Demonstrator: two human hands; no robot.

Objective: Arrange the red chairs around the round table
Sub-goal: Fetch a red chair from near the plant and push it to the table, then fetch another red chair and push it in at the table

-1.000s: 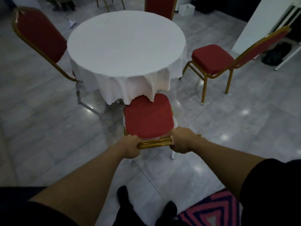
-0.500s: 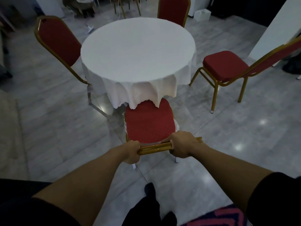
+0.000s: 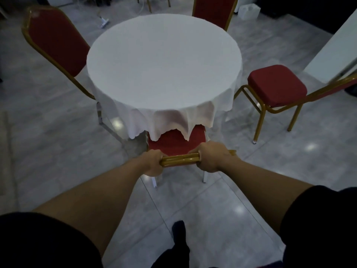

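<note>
Red cloth covers the seat of the near chair (image 3: 174, 143), whose front part sits tucked under the hanging edge of the white tablecloth (image 3: 170, 120). Its gold top rail (image 3: 179, 160) runs crosswise just in front of the person. The left hand (image 3: 153, 163) is wrapped around the rail's left end and the right hand (image 3: 211, 159) is wrapped around its right end, both clamped tight on the metal with a short bare stretch of rail between them. Two pale legs of this chair stand on the grey tiled floor (image 3: 58, 151) below the hands.

Beyond it the round counter (image 3: 164, 60) carries only its cloth. A second red chair (image 3: 56, 41) stands at the counter's left side, its back toward the viewer's left and its seat hidden by the cloth. A third chair (image 3: 213, 11) stands at the far side, touching or nearly touching the edge. A fourth chair (image 3: 276, 85) stands to the right, apart from the counter, seat fully exposed. A white box (image 3: 249, 11) sits on the floor behind.
</note>
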